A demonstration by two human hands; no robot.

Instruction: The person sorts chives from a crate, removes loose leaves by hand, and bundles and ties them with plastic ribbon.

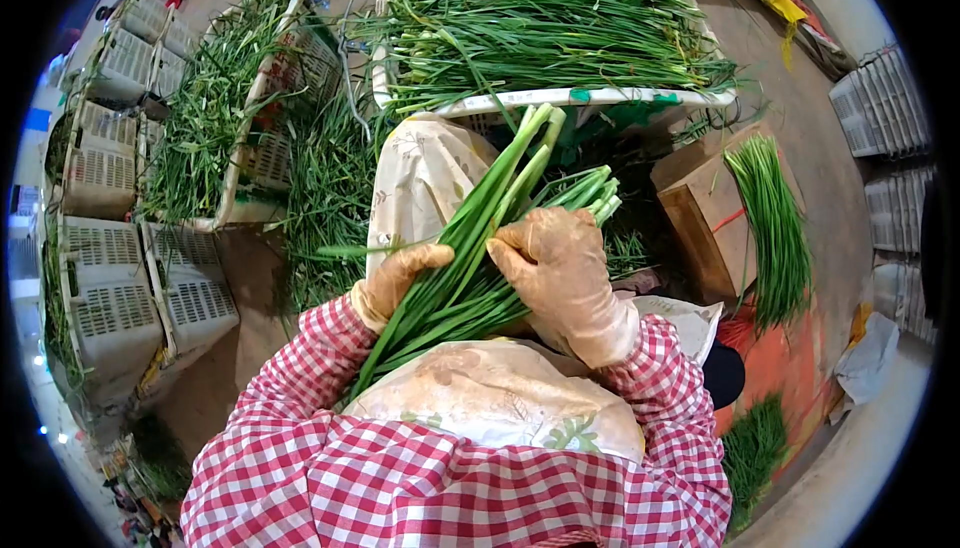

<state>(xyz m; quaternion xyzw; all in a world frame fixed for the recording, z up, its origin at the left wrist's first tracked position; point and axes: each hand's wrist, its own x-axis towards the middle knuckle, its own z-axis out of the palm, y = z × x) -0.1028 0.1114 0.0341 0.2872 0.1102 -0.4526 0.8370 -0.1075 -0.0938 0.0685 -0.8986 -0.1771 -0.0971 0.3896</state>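
My left hand [405, 280], in a stained, pale rubber glove, is wrapped round a slanting bunch of garlic chives [487, 203] over my lap. Their pale stem ends point up and away from me. My right hand [560, 273], gloved alike, is closed at the right side of the bunch, thumb and forefinger pinched against the stalks; the exact hold is partly hidden. More chives with cut pale ends [597, 193] show just beyond my right knuckles. A stained, patterned apron [500, 388] covers my lap beneath the leaves.
A white crate [560, 98] heaped with chives stands ahead. Another crate [240, 188] of loose leaves is at left, by stacked crates [105, 278]. On a cardboard box [690, 218] at right lies a tied chive bundle [775, 233]. More chives [755, 453] lie lower right.
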